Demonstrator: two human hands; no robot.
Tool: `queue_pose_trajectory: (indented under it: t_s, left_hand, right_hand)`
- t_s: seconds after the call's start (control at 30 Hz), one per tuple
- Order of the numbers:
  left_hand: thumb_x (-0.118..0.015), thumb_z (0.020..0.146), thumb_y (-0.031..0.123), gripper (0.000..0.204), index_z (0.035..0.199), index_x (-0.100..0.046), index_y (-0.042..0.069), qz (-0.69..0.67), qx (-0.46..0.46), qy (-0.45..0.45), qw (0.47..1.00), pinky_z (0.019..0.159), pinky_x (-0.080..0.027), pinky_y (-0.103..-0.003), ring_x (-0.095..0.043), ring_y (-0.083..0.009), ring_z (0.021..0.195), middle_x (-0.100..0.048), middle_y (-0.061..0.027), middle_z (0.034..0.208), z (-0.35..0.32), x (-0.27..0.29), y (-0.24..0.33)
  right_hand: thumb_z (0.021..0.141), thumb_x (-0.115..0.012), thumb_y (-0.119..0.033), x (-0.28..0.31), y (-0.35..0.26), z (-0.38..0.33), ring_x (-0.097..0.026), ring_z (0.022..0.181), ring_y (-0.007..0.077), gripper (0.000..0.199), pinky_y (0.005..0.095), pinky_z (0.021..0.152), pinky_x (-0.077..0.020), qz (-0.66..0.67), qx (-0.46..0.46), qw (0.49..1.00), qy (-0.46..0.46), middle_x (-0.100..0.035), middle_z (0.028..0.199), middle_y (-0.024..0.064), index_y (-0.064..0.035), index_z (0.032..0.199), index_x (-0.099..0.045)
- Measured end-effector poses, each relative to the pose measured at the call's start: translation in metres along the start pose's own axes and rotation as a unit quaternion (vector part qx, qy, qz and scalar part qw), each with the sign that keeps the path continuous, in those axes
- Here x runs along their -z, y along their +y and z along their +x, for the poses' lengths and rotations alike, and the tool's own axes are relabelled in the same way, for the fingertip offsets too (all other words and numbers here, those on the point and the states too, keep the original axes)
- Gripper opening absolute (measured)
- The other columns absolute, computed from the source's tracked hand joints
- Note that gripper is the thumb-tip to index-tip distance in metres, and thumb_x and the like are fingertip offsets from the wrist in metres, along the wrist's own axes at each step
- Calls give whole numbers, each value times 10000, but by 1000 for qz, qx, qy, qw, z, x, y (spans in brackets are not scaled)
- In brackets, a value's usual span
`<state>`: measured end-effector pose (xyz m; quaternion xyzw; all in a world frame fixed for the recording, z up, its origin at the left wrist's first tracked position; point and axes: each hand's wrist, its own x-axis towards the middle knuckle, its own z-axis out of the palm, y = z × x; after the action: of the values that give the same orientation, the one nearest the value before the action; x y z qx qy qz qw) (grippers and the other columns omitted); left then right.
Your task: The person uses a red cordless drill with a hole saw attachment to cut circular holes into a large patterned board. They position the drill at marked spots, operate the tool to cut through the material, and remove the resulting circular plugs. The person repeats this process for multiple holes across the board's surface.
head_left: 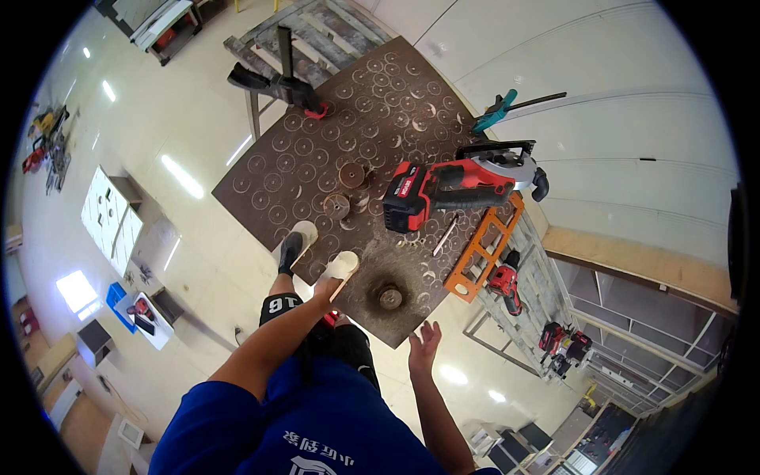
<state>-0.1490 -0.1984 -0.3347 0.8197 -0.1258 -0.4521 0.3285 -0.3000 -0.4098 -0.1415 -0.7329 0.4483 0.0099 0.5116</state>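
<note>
A brown board point(261, 194) marked with many ring-shaped cuts lies before me. My left hand point(327, 286) is low beside a cream shoe point(343, 264) at the board's near edge. Its fingers are mostly hidden, and a small red thing point(331, 318) shows below it. My right hand point(425, 339) hovers off the near right corner, fingers spread and holding nothing. Nearest to it on the board, a small round disc point(390, 298) sits in a dusty patch. Two more round pieces, one brown disc point(336, 207) and another point(352, 175), rest farther in.
A red-black circular saw point(451, 186) and an orange slotted template point(480, 252) are at the board's right. A black clamp point(297, 91) and a teal clamp point(495, 112) grip its edges. Beyond lie a red drill point(505, 283) and another red-black power tool point(564, 344).
</note>
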Motion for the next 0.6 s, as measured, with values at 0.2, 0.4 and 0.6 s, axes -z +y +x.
queue_pose_trajectory:
  t_s: [0.2, 0.4, 0.6]
  left_hand:
    - [-917, 496, 254, 665, 1110, -686, 144, -172, 7, 190, 967, 876, -517, -333, -669, -242, 1018, -702, -97, 1031, -2, -56, -85]
    - [-916, 491, 306, 701, 1126, -679, 128, -186, 28, 133, 973, 889, -514, -328, -671, -243, 1008, -699, -93, 1038, -14, -66, -32]
    - [-906, 503, 316, 688, 1125, -679, 128, -140, -28, 130, 981, 885, -516, -332, -671, -248, 1006, -699, -95, 1038, -16, -38, -11]
  right_hand:
    - [993, -477, -175, -39, 1, 1, -480, 1233, 202, 505, 365, 1023, -407, 218, -17, 968, -125, -479, 1364, 91, -71, 1455, -302]
    - [969, -529, -233, -19, -13, 20, -533, 1155, 190, 484, 347, 948, -457, 241, -134, 959, -62, -542, 1264, 76, -79, 1406, -388]
    - [963, -523, -225, -26, -16, 18, -580, 1068, 203, 432, 344, 898, -489, 254, -125, 958, -43, -572, 1181, 81, -69, 1355, -428]
